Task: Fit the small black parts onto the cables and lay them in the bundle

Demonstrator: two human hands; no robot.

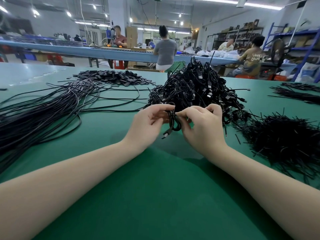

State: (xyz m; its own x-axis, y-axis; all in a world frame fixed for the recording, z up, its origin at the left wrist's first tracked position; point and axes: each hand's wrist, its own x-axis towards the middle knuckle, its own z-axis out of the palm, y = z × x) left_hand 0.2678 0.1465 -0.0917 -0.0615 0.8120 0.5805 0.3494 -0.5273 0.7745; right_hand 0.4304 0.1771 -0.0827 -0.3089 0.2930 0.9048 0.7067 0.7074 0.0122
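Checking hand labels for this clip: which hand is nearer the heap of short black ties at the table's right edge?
Right. The right hand is beside the heap of short black ties; the left hand is farther left, across the coiled cable.

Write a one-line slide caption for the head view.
Both hands, left and right, pinch a coiled black cable above the green table, before a heap of cables.
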